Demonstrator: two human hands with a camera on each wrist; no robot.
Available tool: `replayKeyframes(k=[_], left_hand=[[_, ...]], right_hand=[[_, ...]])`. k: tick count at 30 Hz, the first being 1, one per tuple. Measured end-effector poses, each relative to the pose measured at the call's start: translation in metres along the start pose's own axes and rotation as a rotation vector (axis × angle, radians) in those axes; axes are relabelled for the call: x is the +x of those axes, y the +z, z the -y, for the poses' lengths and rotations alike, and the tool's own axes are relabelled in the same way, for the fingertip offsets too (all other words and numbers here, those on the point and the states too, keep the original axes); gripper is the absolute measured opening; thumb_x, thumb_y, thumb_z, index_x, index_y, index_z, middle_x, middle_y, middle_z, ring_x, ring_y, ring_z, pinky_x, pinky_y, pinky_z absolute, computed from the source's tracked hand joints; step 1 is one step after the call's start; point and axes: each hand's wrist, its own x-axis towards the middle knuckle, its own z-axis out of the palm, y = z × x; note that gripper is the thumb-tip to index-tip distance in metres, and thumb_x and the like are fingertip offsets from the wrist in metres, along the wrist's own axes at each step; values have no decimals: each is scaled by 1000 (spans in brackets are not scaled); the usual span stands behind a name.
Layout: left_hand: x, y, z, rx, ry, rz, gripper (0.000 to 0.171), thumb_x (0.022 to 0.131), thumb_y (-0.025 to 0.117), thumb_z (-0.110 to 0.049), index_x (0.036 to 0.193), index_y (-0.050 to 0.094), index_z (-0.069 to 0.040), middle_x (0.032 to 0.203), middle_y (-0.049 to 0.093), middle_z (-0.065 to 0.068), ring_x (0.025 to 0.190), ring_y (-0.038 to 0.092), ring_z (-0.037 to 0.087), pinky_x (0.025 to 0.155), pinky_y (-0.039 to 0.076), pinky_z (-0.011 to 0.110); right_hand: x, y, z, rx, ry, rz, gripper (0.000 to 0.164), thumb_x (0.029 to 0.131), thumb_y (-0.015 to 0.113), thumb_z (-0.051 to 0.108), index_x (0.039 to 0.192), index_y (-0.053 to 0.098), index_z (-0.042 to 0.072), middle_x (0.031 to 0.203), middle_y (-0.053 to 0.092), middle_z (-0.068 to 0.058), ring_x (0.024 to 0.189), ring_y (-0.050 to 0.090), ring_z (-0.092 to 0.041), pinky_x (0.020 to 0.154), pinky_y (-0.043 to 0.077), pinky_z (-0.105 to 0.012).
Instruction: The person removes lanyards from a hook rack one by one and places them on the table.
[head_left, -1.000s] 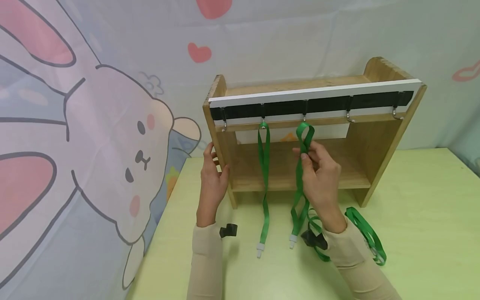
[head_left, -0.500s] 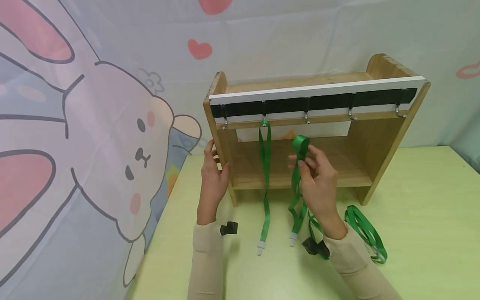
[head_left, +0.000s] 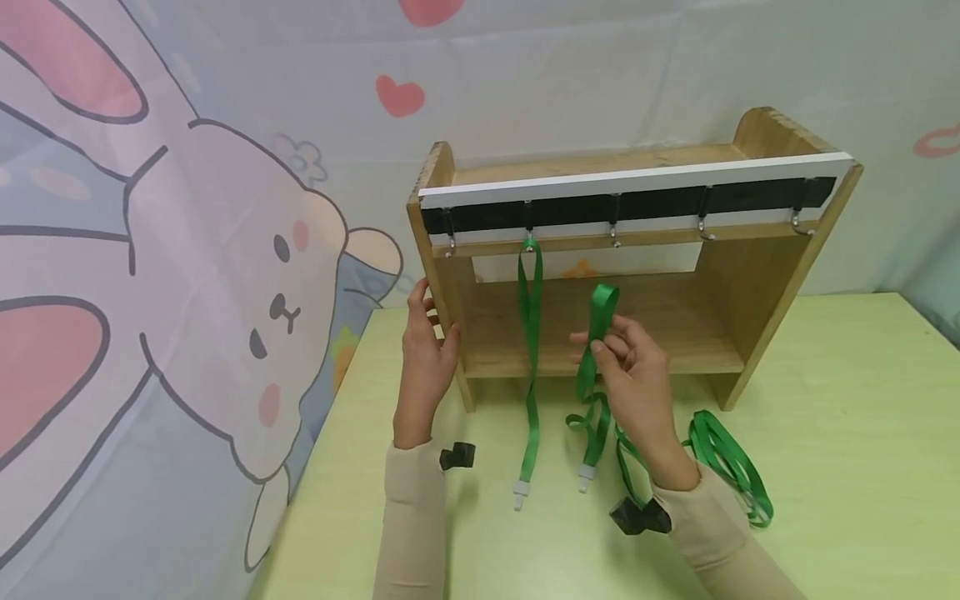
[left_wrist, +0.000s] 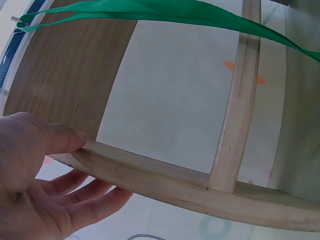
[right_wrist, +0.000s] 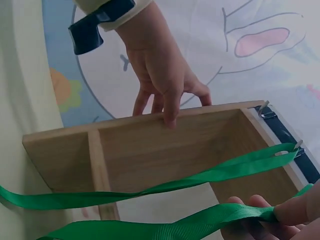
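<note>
My left hand grips the left side panel of a small wooden shelf, thumb on one face and fingers on the other in the left wrist view. A green lanyard is pinched between thumb and fingers of my right hand, its loop sticking up below the middle hook and apart from it. The held lanyard's lower part bunches, with its white clip at the end. Another green lanyard hangs from the second hook from the left, its strap also showing in the right wrist view.
A white rail with a black strip and several metal hooks runs along the shelf's upper front. More green lanyards lie on the light yellow-green table, right of my right hand. A cloth with a cartoon rabbit hangs behind.
My right hand has come down from near the middle hook, lowering the lanyard's loop. The strap's lower part now folds more. My left hand stays on the side panel.
</note>
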Motion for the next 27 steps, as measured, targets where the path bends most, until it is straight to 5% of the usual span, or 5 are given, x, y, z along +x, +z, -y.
replayKeyframes(k=[6, 16, 27], left_hand=[[1, -1, -3, 0, 5, 2, 72, 96, 61, 8, 152, 20, -8, 133, 49, 30, 107, 62, 44, 77, 60, 50], [-1, -2, -2, 7, 10, -5, 72, 96, 62, 8, 152, 20, -7, 132, 50, 31, 106, 63, 44, 77, 60, 50], [0, -1, 0, 6, 17, -4, 72, 95, 61, 9, 152, 20, -7, 133, 49, 31, 108, 62, 44, 78, 59, 51]], right_hand=[[-6, -2, -2, 9, 97, 44, 31, 103, 50, -6, 133, 53, -7, 114, 69, -28, 85, 73, -15, 68, 60, -28], [-20, 0, -7, 76, 321, 117, 28, 104, 50, -3, 131, 50, -11, 120, 67, -28, 88, 74, -16, 78, 60, -31], [-35, 3, -17, 84, 412, 153, 25, 105, 50, -1, 127, 52, -11, 119, 69, -22, 90, 73, -15, 81, 59, -35]])
